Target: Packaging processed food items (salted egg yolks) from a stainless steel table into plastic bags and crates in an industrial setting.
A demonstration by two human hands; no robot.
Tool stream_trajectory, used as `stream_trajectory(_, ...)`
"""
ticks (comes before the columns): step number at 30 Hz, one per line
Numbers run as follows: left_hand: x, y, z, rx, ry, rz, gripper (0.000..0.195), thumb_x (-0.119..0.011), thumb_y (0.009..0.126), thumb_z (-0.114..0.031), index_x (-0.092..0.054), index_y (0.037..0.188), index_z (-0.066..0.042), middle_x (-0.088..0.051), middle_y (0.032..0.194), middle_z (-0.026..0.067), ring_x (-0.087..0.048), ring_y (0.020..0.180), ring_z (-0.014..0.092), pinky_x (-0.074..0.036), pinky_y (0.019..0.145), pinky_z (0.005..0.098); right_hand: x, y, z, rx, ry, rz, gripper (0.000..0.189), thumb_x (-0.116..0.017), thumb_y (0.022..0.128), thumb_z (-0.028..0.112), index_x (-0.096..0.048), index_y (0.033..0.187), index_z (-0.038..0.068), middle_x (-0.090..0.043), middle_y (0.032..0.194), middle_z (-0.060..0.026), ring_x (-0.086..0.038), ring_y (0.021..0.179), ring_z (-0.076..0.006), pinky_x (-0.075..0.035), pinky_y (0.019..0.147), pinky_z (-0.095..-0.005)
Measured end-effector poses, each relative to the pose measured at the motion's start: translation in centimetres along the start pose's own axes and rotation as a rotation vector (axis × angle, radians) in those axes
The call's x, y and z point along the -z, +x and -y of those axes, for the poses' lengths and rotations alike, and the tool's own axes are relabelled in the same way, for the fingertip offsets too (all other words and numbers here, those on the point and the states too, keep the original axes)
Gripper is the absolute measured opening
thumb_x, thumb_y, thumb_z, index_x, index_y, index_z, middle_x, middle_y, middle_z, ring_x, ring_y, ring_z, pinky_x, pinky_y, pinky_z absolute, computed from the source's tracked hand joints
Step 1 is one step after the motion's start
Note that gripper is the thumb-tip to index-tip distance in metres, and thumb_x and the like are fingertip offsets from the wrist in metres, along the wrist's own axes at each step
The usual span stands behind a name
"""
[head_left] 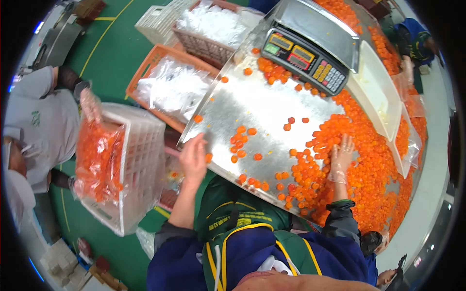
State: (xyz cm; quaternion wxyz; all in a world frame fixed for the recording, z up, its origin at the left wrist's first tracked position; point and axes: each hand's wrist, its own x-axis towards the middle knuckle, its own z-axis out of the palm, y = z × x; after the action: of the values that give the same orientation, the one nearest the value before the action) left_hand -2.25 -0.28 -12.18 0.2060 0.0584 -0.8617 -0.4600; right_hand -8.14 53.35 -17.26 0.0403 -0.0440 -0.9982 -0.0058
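My right hand (341, 157), in a clear plastic glove, lies with fingers spread on a heap of round orange balls, perhaps egg yolks (367, 182), on a metal table (269, 109). Over the table's left edge is my left hand (194, 157), its fingers close together; whether it holds anything is unclear. A few orange balls lie scattered between my hands. Beyond them stands a digital scale (305, 54) with a steel pan (320, 25). Right of the scale rests a long white plastic tray (378, 91).
Left of the table stand an orange crate (142, 72) and a brown crate (207, 45) of clear plastic packaging. A co-worker (47, 116) touches a bag of orange balls (100, 160) at a white crate (142, 160). Another co-worker (418, 40) works at the far right.
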Motion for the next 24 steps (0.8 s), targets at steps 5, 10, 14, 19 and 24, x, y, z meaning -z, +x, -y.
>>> stream_trajectory(5, 1.6, 3.5, 2.5, 0.348, -0.329, -0.196, 0.024, -0.051, 0.105, -0.009, -0.065, 0.122, 0.001, -0.067, 0.093, 0.0037, -0.055, 0.075, 0.008, -0.046, 0.067, 0.0219, 2.0, 0.4, 4.0, -0.1, 0.02, 0.098, 0.061, -0.055, 0.102, 0.032, -0.036, 0.157, 0.013, -0.025, 0.164, -0.0209, -0.024, 0.147, -0.0489, -0.023, 0.122, -0.0542)
stream_trajectory(10, -0.5, 6.2, 5.1, 0.432, -0.553, -0.245, 0.023, -0.056, 0.103, -0.011, -0.066, 0.121, 0.0, -0.067, 0.091, 0.0042, -0.058, 0.073, 0.007, -0.047, 0.065, 0.0212, 3.9, 0.7, 5.0, -0.042, 0.006, 0.109, 0.063, -0.058, 0.099, 0.027, -0.036, 0.157, 0.017, -0.017, 0.168, -0.0158, -0.017, 0.152, -0.0439, -0.017, 0.125, -0.0521)
stream_trajectory(14, -0.2, 6.3, 6.5, 0.461, -0.483, -0.208, 0.024, -0.054, 0.103, -0.009, -0.066, 0.123, 0.0, -0.068, 0.093, 0.0056, -0.059, 0.075, 0.009, -0.048, 0.064, 0.0217, 5.1, 1.4, 8.1, -0.098, 0.052, 0.147, 0.063, -0.063, 0.096, 0.029, -0.041, 0.153, 0.014, -0.019, 0.166, -0.0206, -0.023, 0.15, -0.0463, -0.027, 0.121, -0.054)
stream_trajectory(19, -1.9, 6.3, 4.5, 0.411, -0.518, -0.133, 0.025, -0.052, 0.104, -0.008, -0.066, 0.123, 0.0, -0.067, 0.094, 0.0052, -0.055, 0.074, 0.008, -0.047, 0.065, 0.0212, 4.2, -0.1, 8.2, -0.062, 0.015, 0.223, 0.071, -0.053, 0.101, 0.042, -0.026, 0.161, 0.015, -0.011, 0.168, -0.0239, -0.011, 0.155, -0.0443, -0.018, 0.12, -0.0639)
stream_trajectory(24, -0.9, 5.7, 3.2, 0.396, -0.473, -0.115, 0.025, -0.052, 0.104, -0.008, -0.067, 0.122, 0.0, -0.064, 0.092, 0.0031, -0.053, 0.077, 0.008, -0.045, 0.068, 0.022, 4.8, -0.3, 7.6, 0.141, 0.168, 0.199, 0.065, -0.057, 0.099, 0.038, -0.035, 0.156, 0.015, -0.026, 0.163, -0.0213, -0.026, 0.148, -0.0453, -0.029, 0.114, -0.0636)
